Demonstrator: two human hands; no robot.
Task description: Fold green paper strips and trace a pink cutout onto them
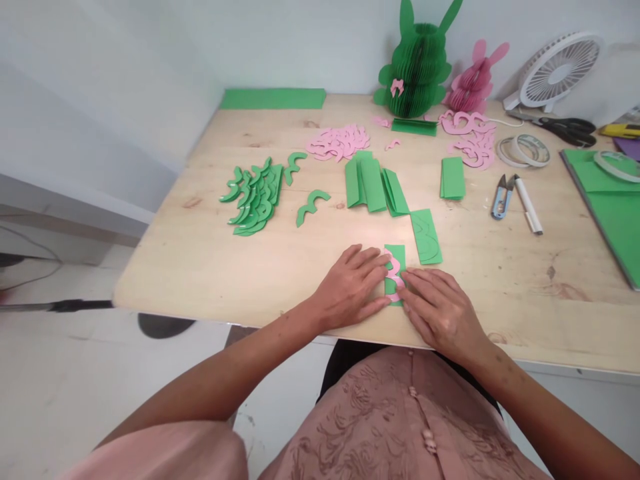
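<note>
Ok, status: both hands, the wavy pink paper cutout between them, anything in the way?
Left hand and right hand open, touching the wavy pink paper cutout. Cutout lies on green paper rectangle. Only the hands partly cover the cutout.

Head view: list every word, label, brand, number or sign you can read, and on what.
No text is legible.
White ring-shaped tape roll: faint greenish print inside, too blurred to read.
Green rectangular paper: drawn outline resembling a 3, apparently a shape, not writing.
Pink wavy paper cutout: no print visible.
</note>
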